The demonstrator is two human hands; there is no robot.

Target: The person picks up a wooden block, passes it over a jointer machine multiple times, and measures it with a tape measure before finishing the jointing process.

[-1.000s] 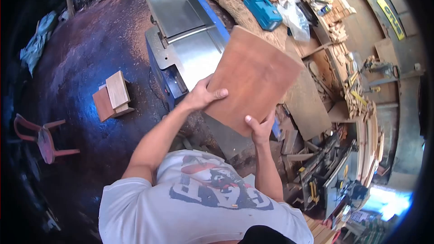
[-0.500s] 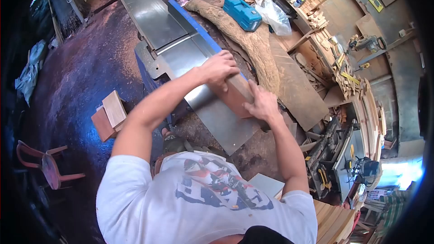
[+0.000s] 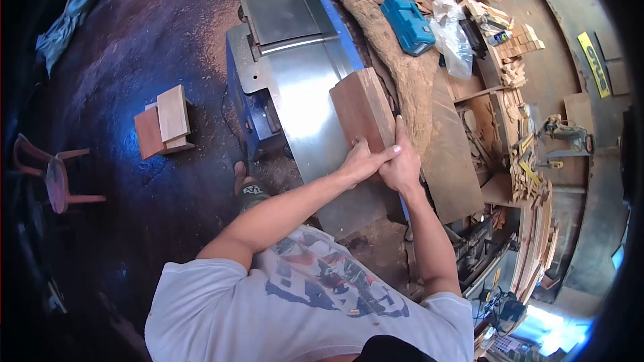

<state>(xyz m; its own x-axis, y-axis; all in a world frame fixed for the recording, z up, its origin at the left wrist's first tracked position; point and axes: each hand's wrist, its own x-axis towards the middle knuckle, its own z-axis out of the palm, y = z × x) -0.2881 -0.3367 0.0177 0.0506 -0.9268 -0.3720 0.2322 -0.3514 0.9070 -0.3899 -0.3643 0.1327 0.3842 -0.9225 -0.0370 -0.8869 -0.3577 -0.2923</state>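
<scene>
A reddish-brown wooden board [image 3: 355, 104] stands on edge on the metal bed of a jointer [image 3: 305, 127], alongside its blue fence [image 3: 335, 20]. My left hand [image 3: 365, 161] is closed at the near end of the board, its thumb side against the broad face. Beside it, my right hand [image 3: 402, 164] grips the same end, one finger stretched along the side by the fence. The two hands touch and partly overlap, so some fingertips are hidden.
Wooden pieces [image 3: 173, 114] are stacked on the floor at left, near a red plastic chair [image 3: 57, 177]. Beyond the fence lie a rough log [image 3: 402, 74], a teal tool case [image 3: 408, 23] and clear plastic [image 3: 453, 43]. Sawdust covers the floor by the jointer.
My left hand has moved from the board's far end back to its near end, beside my right hand. The board's far end is now uncovered. The camera view has shifted.
</scene>
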